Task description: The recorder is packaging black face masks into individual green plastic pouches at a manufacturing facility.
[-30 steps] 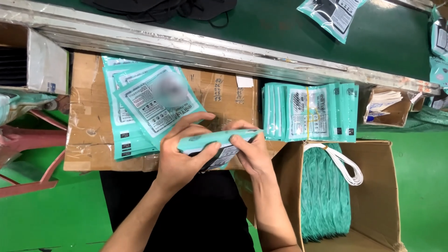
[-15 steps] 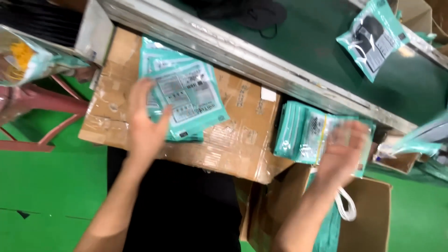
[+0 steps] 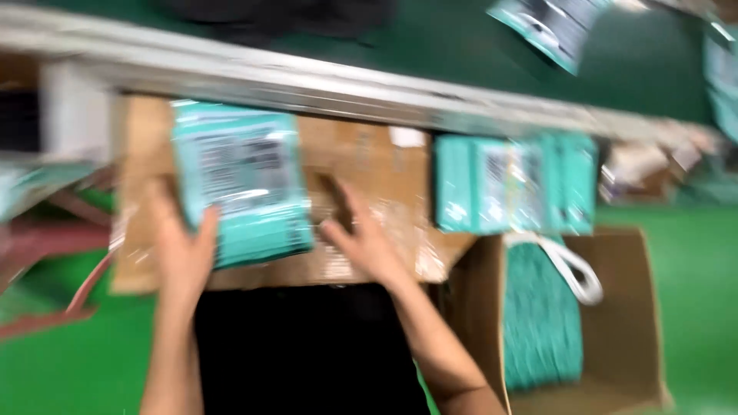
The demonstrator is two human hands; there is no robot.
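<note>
We see a motion-blurred view down onto a flattened cardboard sheet (image 3: 369, 165) that serves as our bench top. Our left hand (image 3: 183, 250) sits at about 8 o'clock in the view, its fingers (image 3: 206, 230) spread and pressed against the lower left corner of a stack of teal packets (image 3: 242, 184); the thumb lies along the stack's left edge, so the hand touches the stack rather than closing round it. The stack lies flat on the cardboard at 10 o'clock, its printed label facing up. Our right hand (image 3: 367, 242) is near the centre, just beside the stack at its 3 o'clock, palm down on the cardboard with fingers loosely spread and nothing held.

At 2 o'clock a second row of teal packets (image 3: 515, 184) stands on edge at the right end of the cardboard. Below it, at 4 o'clock, an open carton (image 3: 623, 307) holds a dense bundle of teal packets (image 3: 542, 323) with a white strap (image 3: 573, 265) looped over its top. A metal rail (image 3: 307, 81) crosses the top, and beyond it one teal packet (image 3: 550, 27) lies on a green belt (image 3: 461, 46)
</note>
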